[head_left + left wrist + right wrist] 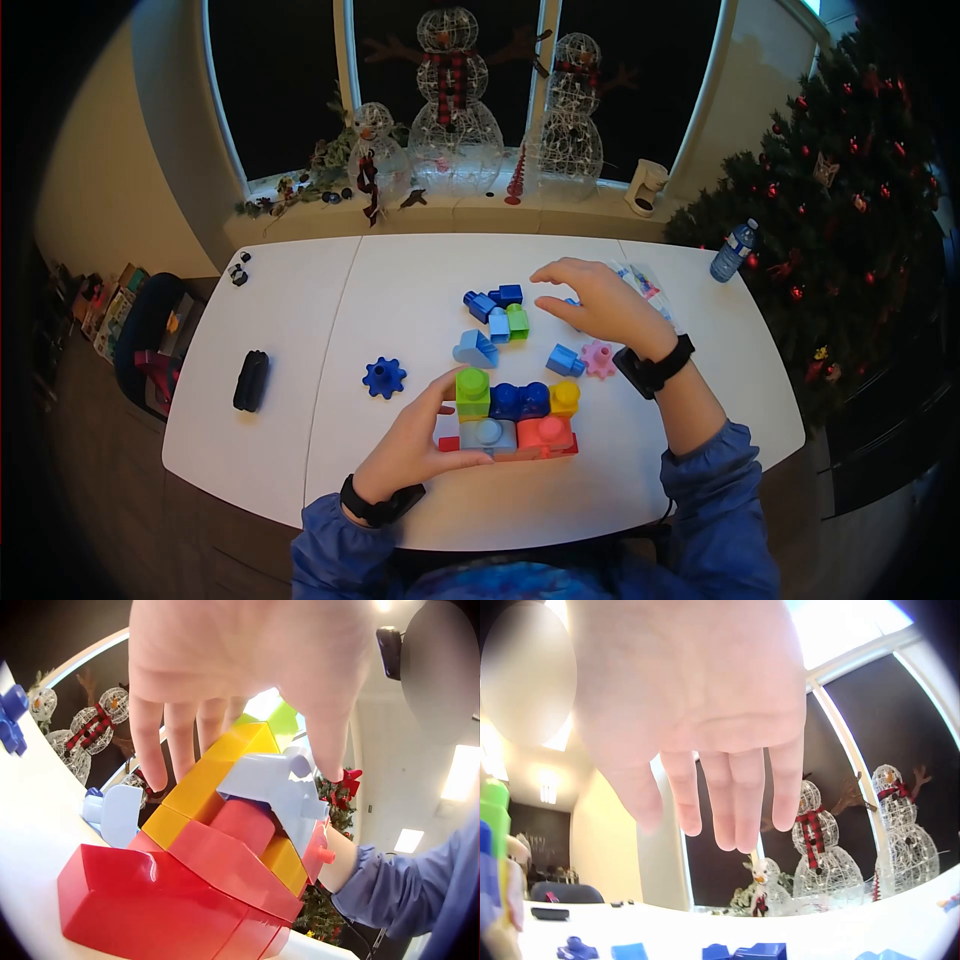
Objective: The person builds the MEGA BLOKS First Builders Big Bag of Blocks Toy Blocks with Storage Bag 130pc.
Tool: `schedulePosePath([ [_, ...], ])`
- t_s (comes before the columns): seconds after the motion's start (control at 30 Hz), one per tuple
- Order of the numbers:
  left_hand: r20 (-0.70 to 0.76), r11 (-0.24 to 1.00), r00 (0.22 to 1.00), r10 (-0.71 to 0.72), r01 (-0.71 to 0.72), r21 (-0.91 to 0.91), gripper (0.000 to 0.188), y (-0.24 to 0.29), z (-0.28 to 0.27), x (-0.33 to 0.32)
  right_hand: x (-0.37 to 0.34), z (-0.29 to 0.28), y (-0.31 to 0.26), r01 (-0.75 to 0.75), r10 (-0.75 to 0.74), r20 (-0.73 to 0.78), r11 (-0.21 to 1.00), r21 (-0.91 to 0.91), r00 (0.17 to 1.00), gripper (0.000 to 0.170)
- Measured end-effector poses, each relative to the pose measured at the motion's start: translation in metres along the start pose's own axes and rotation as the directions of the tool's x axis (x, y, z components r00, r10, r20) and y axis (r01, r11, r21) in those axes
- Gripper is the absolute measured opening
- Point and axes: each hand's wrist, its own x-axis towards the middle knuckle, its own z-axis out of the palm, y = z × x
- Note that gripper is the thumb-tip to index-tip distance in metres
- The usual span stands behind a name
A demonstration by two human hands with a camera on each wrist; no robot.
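Observation:
My left hand [405, 452] holds the left end of a stacked toy block structure [505, 435], its thumb along the near side and fingers behind. On top of the structure are a light green block [473, 392], a dark blue block [520, 402], a yellow block [564, 397], a grey-blue block [488, 434] and a coral block [547, 432]. Red blocks [150, 900] form its bottom. My right hand [600, 300] hovers empty above the table's right side, fingers extended and apart. Below and left of it lie dark blue blocks [480, 306] and a bright green block [517, 322].
A light blue slanted block [476, 348], a blue block [566, 360], a pink gear piece [598, 359] and a dark blue gear piece [384, 378] lie around the structure. A black case [251, 380] is at left; a water bottle [733, 252] stands near the back right edge.

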Motion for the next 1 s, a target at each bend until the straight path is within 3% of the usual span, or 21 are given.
schedulePosePath([
  [0.13, -0.003, 0.999, 0.999, -0.048, 0.048, 0.019, 0.094, -0.003, 0.004, 0.001, 0.042, 0.049, 0.061, 0.054, -0.040, 0.082, 0.982, -0.179, 0.996, 0.029],
  [0.27, 0.015, 0.998, 1.000, -0.028, 0.027, 0.055, 0.086, -0.003, 0.002, 0.000, 0.064, 0.092, 0.079, 0.000, 0.063, 0.214, 0.959, -0.282, 0.975, 0.033],
  [0.5, 0.016, 0.998, 1.000, -0.018, 0.017, 0.068, 0.083, -0.003, 0.003, -0.001, 0.071, 0.116, 0.089, 0.003, 0.069, 0.196, 0.939, -0.345, 0.978, 0.046],
  [0.6, 0.010, 0.998, 1.000, 0.013, -0.014, 0.065, 0.082, -0.006, 0.003, 0.000, 0.062, 0.099, 0.084, -0.011, 0.013, 0.008, 0.989, -0.150, 1.000, 0.048],
  [0.67, 0.011, 0.998, 1.000, 0.002, -0.003, 0.065, 0.082, -0.006, 0.004, 0.000, 0.050, 0.073, 0.053, -0.109, 0.114, -0.054, 0.991, 0.076, 0.992, 0.050],
  [0.73, 0.009, 0.998, 1.000, 0.000, -0.001, 0.068, 0.081, -0.006, 0.004, 0.000, 0.041, 0.051, 0.031, -0.201, 0.215, -0.024, 0.943, 0.265, 0.976, 0.057],
  [0.83, 0.007, 0.998, 1.000, 0.004, -0.005, 0.070, 0.081, -0.008, 0.004, -0.001, 0.007, 0.038, 0.006, -0.122, 0.178, -0.042, 0.808, 0.576, 0.983, 0.063],
  [0.9, 0.006, 0.998, 1.000, 0.004, -0.004, 0.065, 0.081, -0.010, 0.005, -0.001, -0.017, 0.032, -0.017, -0.102, 0.151, -0.013, 0.724, 0.682, 0.988, 0.067],
  [1.0, 0.004, 0.998, 1.000, 0.009, -0.010, 0.064, 0.081, -0.008, 0.004, 0.000, -0.044, 0.023, -0.042, -0.033, 0.028, 0.017, 0.782, 0.622, 0.999, 0.063],
])
